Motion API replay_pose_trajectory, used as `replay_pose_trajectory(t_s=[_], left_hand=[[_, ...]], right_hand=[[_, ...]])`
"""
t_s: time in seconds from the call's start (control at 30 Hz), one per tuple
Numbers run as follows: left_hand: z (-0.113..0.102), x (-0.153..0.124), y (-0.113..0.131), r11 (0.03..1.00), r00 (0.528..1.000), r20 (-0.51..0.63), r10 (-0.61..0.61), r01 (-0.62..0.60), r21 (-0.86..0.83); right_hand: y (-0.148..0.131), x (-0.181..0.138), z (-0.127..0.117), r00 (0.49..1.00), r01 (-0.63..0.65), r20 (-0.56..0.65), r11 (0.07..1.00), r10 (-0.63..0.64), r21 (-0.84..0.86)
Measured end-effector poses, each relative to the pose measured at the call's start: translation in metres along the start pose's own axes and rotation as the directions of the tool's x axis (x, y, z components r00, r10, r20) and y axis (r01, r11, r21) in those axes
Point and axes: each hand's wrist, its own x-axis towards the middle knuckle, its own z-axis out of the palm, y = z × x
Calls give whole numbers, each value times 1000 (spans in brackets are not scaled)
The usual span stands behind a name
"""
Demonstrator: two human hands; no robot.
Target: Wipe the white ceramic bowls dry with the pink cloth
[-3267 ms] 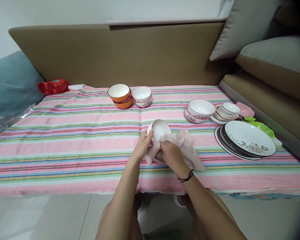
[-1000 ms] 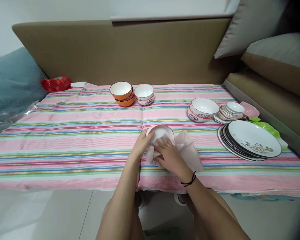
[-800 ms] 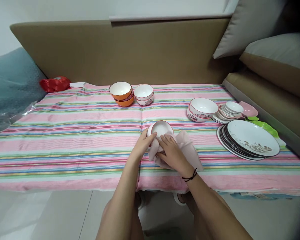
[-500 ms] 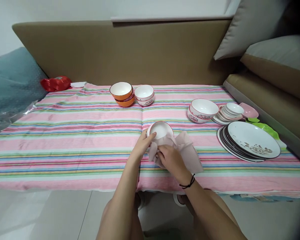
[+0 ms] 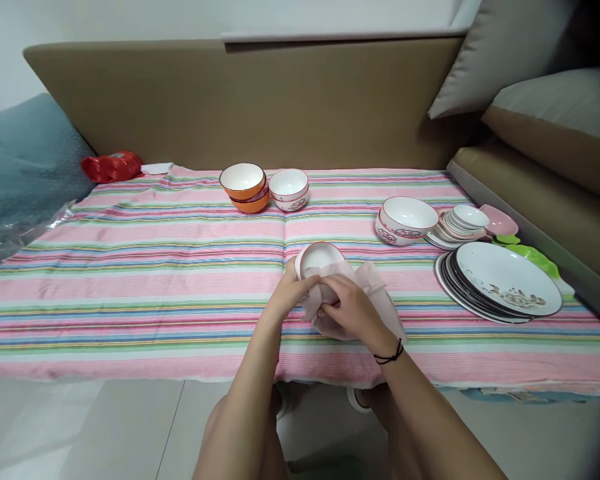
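A white bowl [image 5: 321,255] with a red rim is tilted above the front middle of the striped cloth. Closed on its left side is my left hand [image 5: 294,288], thumb over the near rim. My right hand [image 5: 351,307] pinches a pale pinkish cloth [image 5: 383,303] against the bowl's near right rim. Part of that cloth reaches into the bowl, and the rest hangs down to the right. The bowl's near side is hidden behind the cloth and my fingers.
Orange bowls [image 5: 245,187] and white bowls [image 5: 289,190] stand stacked at the back. Larger bowls [image 5: 407,220], small dishes [image 5: 467,219] and a pile of plates [image 5: 505,280] occupy the right. A red package [image 5: 113,167] lies far left on the striped cloth [image 5: 130,267].
My right hand has shifted slightly up and right along the bowl's rim with the cloth. My left thumb has moved from inside the bowl towards its near rim.
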Motion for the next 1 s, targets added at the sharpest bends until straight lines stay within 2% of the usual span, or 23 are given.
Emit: replay_pose_trajectory(t_s=[0.17,0.3,0.4,0.47,0.53,0.8,0.9,1.0], left_hand=[[-2,3,-4,998,998,-27,-57,56,-18],[-1,4,-2,998,998,-23,-62,62,-9],[1,2,1,999,999,-23,-41,41,26],[1,0,3,998,999,-15,-33,34,58],[2,-1,4,996,1000,-4,-29,30,86],[2,1,4,996,1000,-2,-9,9,86],[4,4,3,996,998,-60,10,-5,92],[5,7,2,996,990,-143,14,0,95]], right_hand=[[-1,-5,-1,998,-49,-57,986,41,-159],[-6,-5,4,995,-59,63,967,77,-248],[-9,-4,10,988,25,155,953,22,-301],[-7,-4,15,985,78,170,946,-25,-316],[-4,-4,18,986,81,162,944,-30,-319],[0,0,19,991,-44,103,925,89,-378],[-7,3,23,988,-87,85,918,129,-387],[-13,3,30,990,-113,42,944,132,-309]])
